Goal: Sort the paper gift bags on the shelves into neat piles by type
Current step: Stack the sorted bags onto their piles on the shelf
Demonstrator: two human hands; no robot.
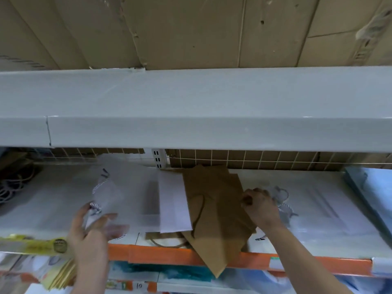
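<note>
A brown kraft paper bag lies slanted on the middle shelf, its corner hanging over the orange front edge. A white bag lies flat across its left side. My left hand grips a blurred white bag with twisted cord handles, lifted over the left part of the shelf. My right hand is closed on the cord handles of a white bag lying flat on the right, beside the brown bag's right edge.
A grey shelf board hangs overhead with cardboard boxes on it. Wire mesh and cardboard back the shelf. Loose cords lie far left. A yellow label sits on the front edge, with more bags below.
</note>
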